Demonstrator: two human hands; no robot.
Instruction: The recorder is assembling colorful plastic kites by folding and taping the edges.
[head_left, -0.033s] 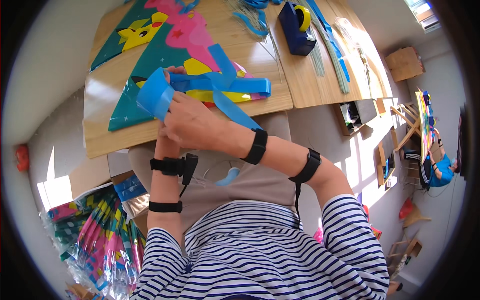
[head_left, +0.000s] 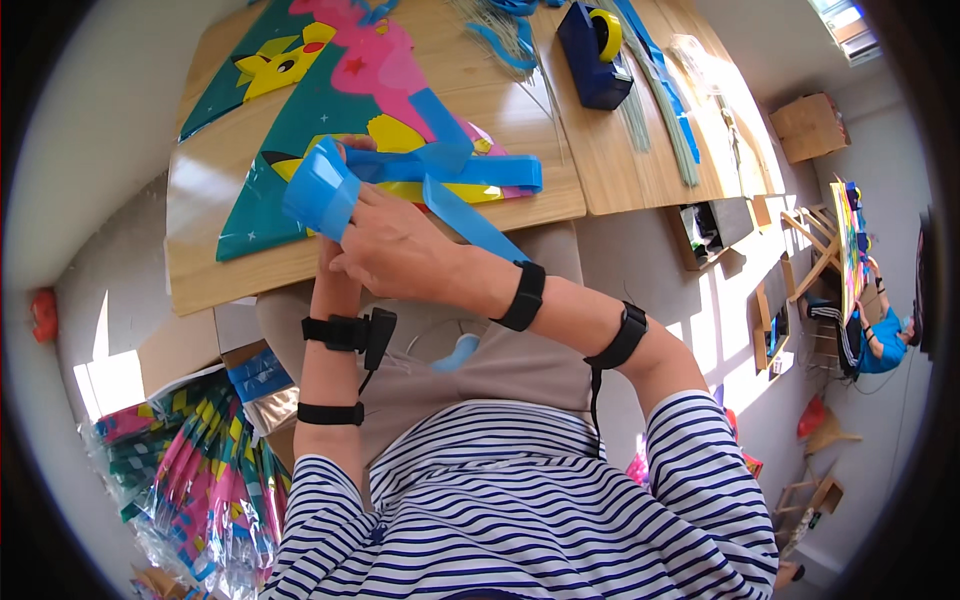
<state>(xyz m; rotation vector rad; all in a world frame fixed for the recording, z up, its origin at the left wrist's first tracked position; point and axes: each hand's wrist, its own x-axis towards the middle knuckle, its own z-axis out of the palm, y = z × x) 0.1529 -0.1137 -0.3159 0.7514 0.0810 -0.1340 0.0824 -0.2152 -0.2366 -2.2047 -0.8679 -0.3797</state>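
Note:
A wide, glossy blue plastic ribbon (head_left: 322,188) is bent into a loop over the near edge of the table, between my two hands. My right hand (head_left: 398,243) is closed on the loop's right side, knuckles upward. My left hand (head_left: 358,143) is mostly hidden behind the ribbon and my right hand; only a few curled fingers show above the loop, and they seem to hold it. From there the ribbon's long tails run right across a printed green, pink and yellow plastic sheet (head_left: 270,205), and one hangs down past the table edge.
A dark blue tape dispenser (head_left: 594,75) with a yellow roll stands back right, beside thin pale rods (head_left: 660,95). Lower left, a pile of folded printed sheets (head_left: 205,470) lies by a cardboard box (head_left: 180,350). Far right, another person (head_left: 882,340) sits at a table.
My right hand and the ribbon loop have shifted slightly to the right. The ribbon's tails and the sheet beneath lie almost the same.

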